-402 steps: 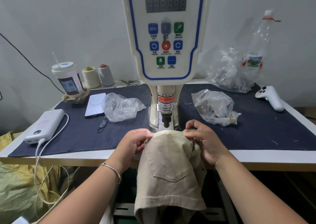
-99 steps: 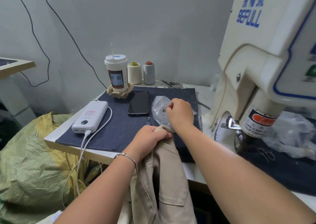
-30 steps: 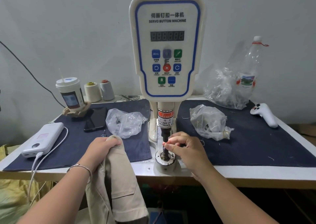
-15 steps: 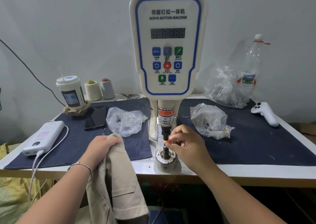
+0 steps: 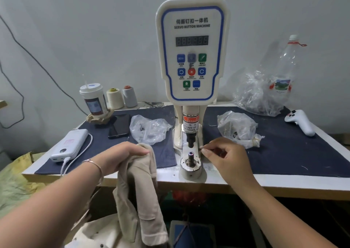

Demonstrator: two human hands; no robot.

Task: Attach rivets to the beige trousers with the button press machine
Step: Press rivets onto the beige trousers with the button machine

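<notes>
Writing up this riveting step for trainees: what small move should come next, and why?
Probably bring the beige trousers, gripped in the left hand, over the lower die. A small part seems seated there, and the right hand is off to its side.

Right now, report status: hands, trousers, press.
Left hand grips beige trousers at table edge. Right hand beside lower die, fingers curled. Punch raised, gap clear.

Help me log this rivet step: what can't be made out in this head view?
- Right hand: curled fingers hide whether it holds a rivet.
- Lower die: its tip glints, too small to confirm a rivet.
- Beige trousers: bunched in the left hand, cut off by the bottom edge.
- Machine display: digits blurred.
</notes>
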